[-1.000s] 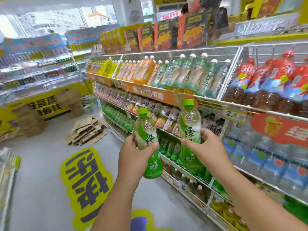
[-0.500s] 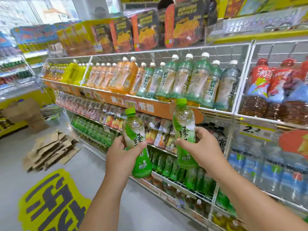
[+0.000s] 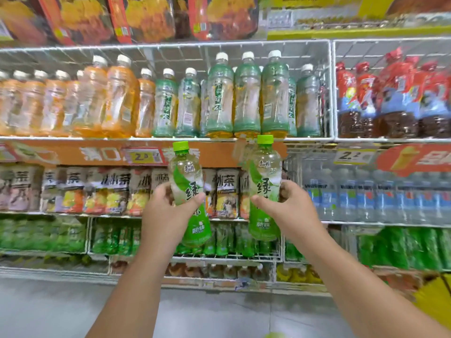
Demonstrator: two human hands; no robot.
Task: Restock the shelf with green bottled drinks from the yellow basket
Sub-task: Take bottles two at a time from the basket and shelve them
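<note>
Head view: two bare arms reach out to a big shop shelf full of drinks.
Left hand (image 3: 168, 211): its fingers and thumb curl round the middle of a clear plastic bottle with a green cap and green label (image 3: 189, 191). That bottle leans a little to the left.
Right hand (image 3: 290, 208): its fingers and thumb wrap round a second green-capped bottle with the same green label (image 3: 264, 189). This one stands nearly straight up.
Between the hands: the two bottles are near each other but do not touch.
Above the hands: a white wire shelf (image 3: 170, 139) holds tall pale green bottles with white caps (image 3: 246, 93). Orange drink bottles (image 3: 92, 98) stand to their left.
Up and right of the right hand: dark drinks with red labels (image 3: 395, 93).
Behind the hands: brown and yellow drink cartons (image 3: 102, 189) in a row.
Right of the right hand: clear water bottles with blue labels (image 3: 371, 191).
Below the hands: rows of small green bottles (image 3: 227, 240) on a low wire shelf.
Far down and right: a yellow basket corner (image 3: 434, 303) sits at the edge, blurry.
</note>
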